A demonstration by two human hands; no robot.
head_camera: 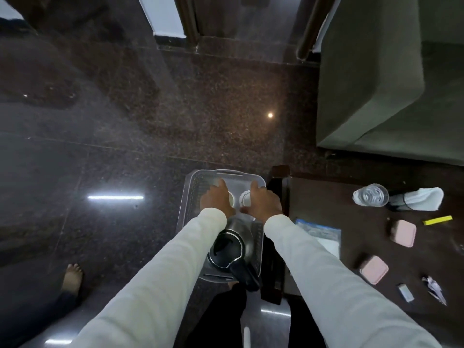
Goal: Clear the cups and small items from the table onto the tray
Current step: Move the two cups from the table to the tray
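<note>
Both hands sit over cups in the tray [190,187], left hand [217,199] on one cup [231,199], right hand [263,203] on the other cup [244,199], grip unclear; remaining items, like the pink box [404,233], lie right, nearer the right hand.

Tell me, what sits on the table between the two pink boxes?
Nothing: in the head view, only bare dark table lies between the farther pink box and nearer pink box.

Polished dark speckled stone floor [206,101] below me, ceiling lights mirrored in its sheen, green upholstered sofa [381,79] at my right, dark wooden surface [326,197] beside it, wooden door frame [187,18] ahead
</note>
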